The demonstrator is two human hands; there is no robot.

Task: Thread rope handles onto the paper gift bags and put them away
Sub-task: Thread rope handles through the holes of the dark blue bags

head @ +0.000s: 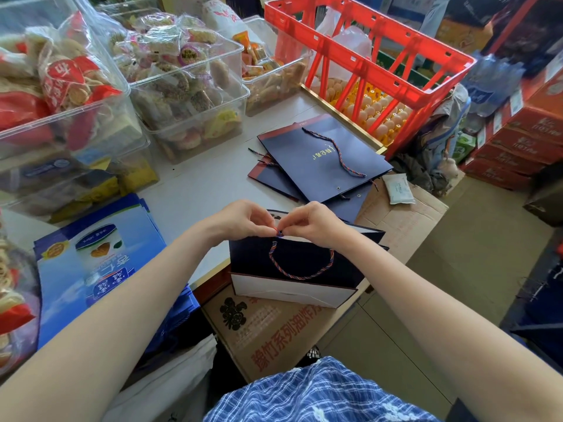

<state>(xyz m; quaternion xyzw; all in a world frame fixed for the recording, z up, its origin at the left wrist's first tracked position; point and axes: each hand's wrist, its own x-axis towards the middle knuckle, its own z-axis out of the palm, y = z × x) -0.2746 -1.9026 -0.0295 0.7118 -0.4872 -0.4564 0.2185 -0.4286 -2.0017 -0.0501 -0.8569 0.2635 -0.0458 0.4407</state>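
A navy paper gift bag point(292, 269) stands opened on a cardboard box in front of me, with a red-and-blue twisted rope handle point(301, 271) looping down its near face. My left hand point(243, 219) and my right hand point(313, 220) meet at the bag's top edge, both pinching a rope end point(278, 232) between fingertips. Beyond them, several flat navy gift bags point(323, 156) lie stacked on the white table; the top one has a rope handle point(338, 153) lying across it.
Clear bins of packaged snacks point(182, 83) fill the table's left and back. A red plastic crate point(365, 65) stands over egg trays at the back right. Blue printed bags point(100, 257) lie at the left. A cardboard box point(274, 330) sits under the bag. Red cartons point(518, 141) stack at the right.
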